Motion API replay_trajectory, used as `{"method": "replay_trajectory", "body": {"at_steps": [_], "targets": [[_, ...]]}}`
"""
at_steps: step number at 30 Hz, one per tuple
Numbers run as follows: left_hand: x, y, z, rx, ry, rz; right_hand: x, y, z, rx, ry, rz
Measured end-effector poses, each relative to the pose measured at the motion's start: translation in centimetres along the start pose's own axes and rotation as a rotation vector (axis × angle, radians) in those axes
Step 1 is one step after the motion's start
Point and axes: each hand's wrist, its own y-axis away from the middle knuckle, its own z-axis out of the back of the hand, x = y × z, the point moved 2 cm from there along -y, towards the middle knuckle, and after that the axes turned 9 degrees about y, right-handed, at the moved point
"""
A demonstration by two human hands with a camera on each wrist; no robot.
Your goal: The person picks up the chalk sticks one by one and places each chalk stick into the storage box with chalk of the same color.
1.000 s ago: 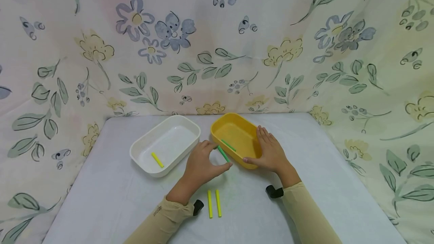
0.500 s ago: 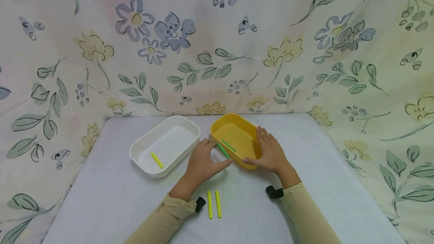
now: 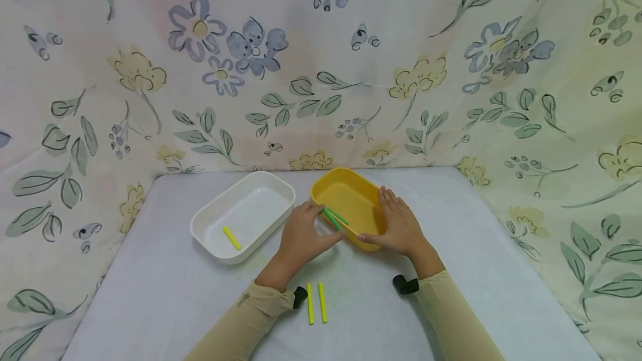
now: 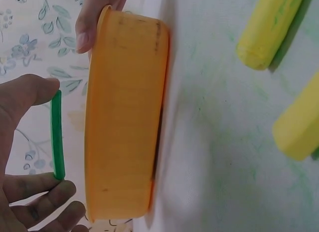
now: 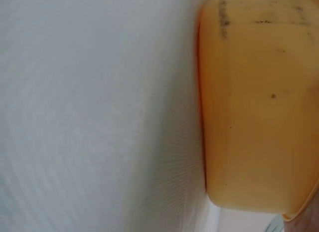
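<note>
The left fingers [image 4: 31, 186], pinching the green stick [image 4: 58, 134] endwise, should release low inside the yellow tray [image 3: 348, 194] beyond them, spread right fingers [image 3: 393, 206] steadying its rim.

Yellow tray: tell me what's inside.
One green stick lies in the yellow tray. The right hand covers part of its right side; anything behind there cannot be seen.

Nothing legible in any view. Small dark marking [image 3: 243, 299] on the left sleeve [image 3: 239, 325]: too small to read.
</note>
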Motion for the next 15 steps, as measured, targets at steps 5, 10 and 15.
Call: {"method": "replay_trajectory", "body": {"at_steps": [5,10,15], "targets": [[0.0,-0.5,-0.3,0.009,-0.035,-0.011,0.1,0.1,0.1,-0.003,-0.01,0.001],[0.0,-1.0,-0.6,0.023,-0.077,-0.008,0.1,0.1,0.0,-0.008,-0.006,0.001],[0.0,-1.3,-0.8,0.026,-0.097,-0.013,0.0,0.1,-0.1,-0.011,0.001,0.001]]}}
